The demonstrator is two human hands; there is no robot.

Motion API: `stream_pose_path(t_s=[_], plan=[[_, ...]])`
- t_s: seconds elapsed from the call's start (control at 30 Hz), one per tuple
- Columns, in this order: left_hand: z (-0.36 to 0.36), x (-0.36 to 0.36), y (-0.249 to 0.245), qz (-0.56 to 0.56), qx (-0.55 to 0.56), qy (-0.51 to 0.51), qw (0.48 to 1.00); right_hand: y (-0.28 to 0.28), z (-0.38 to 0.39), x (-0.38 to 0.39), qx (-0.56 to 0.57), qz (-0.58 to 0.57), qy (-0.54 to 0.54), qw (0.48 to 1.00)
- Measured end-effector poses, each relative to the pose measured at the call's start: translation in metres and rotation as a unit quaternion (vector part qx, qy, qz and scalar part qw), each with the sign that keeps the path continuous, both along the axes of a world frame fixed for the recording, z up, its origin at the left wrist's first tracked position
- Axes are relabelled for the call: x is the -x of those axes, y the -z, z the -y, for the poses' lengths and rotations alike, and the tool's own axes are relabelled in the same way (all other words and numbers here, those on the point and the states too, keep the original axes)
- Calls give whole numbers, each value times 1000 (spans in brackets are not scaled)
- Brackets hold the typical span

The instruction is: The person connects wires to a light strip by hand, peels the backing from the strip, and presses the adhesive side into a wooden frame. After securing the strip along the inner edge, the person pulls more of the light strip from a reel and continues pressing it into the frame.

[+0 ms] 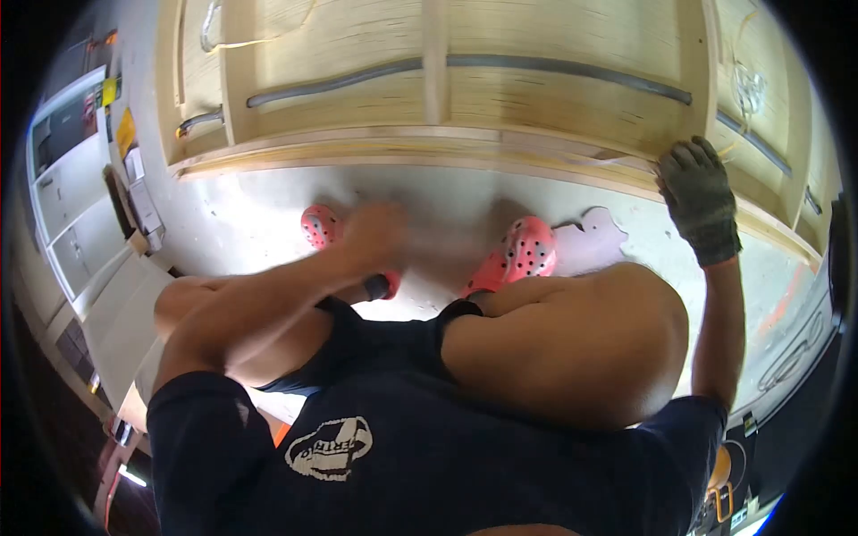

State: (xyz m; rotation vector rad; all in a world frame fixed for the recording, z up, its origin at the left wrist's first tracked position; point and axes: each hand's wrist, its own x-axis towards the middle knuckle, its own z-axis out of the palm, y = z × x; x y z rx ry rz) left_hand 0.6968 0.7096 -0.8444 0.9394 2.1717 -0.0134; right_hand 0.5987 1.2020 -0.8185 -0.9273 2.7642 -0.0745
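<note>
A large wooden frame (436, 67) with a plywood back and a grey conduit (572, 73) runs across the top of the view. My right hand (699, 198), in a dark grey-green glove, has its fingers bent over the frame's near edge at the right. Bare and smeared by motion, my left hand (377, 234) is above the floor between my knees, near a red clog, apart from the frame. Its fingers cannot be made out, nor anything in them.
Red clogs (531, 247) are on my feet on the pale floor (429, 201). A light flat piece (592, 239) lies beside the right one. White cabinets (79, 201) stand at the left. A coiled cable (794, 357) lies at the right.
</note>
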Motion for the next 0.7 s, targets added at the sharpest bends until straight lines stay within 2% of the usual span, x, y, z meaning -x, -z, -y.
stream_pose_path(t_s=[0.07,0.1,0.13,0.17,0.2,0.23,0.27,0.33,0.4,0.47,0.53,0.57,0.67,0.7], plan=[[-32,-10,4,33,22,-45,998,-8,-2,-2,31,-22,-32,999],[-35,-15,15,-8,-2,-137,991,-12,-5,-8,31,-20,-37,999],[-33,-14,23,-53,-27,-227,972,-15,-9,-14,27,22,14,999],[-32,-6,21,-58,-25,-231,971,-16,-13,-17,23,63,64,996],[-31,0,19,-105,-41,-341,933,-15,-16,-21,25,61,61,996],[-28,5,18,-148,-56,-444,882,-12,-19,-26,66,79,109,989],[-23,7,23,-148,-54,-446,881,-7,-25,-30,105,98,157,977],[-9,12,34,-280,-88,-447,845,-4,-31,-36,89,126,161,975],[4,14,44,-288,-93,-424,854,-18,-28,-35,56,185,119,974],[15,16,49,-294,-99,-400,862,-30,-17,-33,55,216,146,964],[24,18,48,-243,-90,-384,886,-23,-18,-36,118,86,111,983],[24,18,47,-242,-88,-385,886,-24,-16,-35,132,112,164,971],[25,24,43,-222,-76,-390,891,-20,-25,-37,100,59,187,975],[24,26,41,-219,-64,-385,894,-24,-27,-37,68,77,195,975]])
